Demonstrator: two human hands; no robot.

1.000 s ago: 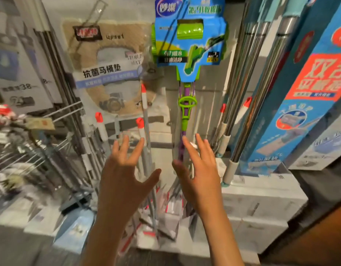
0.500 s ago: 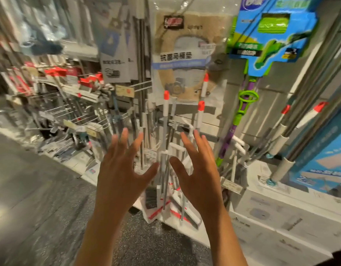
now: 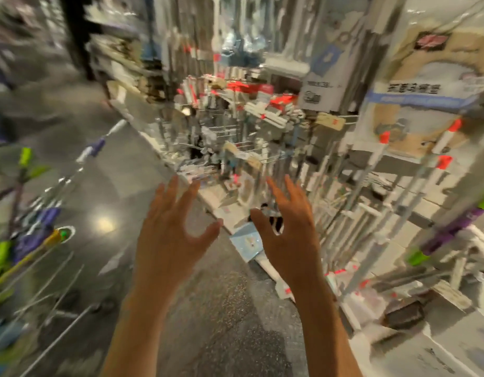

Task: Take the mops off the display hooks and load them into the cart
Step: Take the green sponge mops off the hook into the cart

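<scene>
Mops in cart (image 3: 26, 240) left of left hand (image 3: 170, 238): purple, lime green, yellow. Floor (image 3: 222, 317) under hands: dark grey speckle. Poles (image 3: 442, 161) right of right hand (image 3: 290, 235): white, red-orange caps. Blue packet (image 3: 247, 242) between hands.

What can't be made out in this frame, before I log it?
- Cart, head view: cut off by the left edge and smeared by motion blur; how many mops lie in it cannot be counted.
- Display hooks: blurred; what hangs on each is unclear.
- Price tag: print unreadable.
- Left hand and right hand: both open, holding nothing; what they will reach for is not shown.
</scene>
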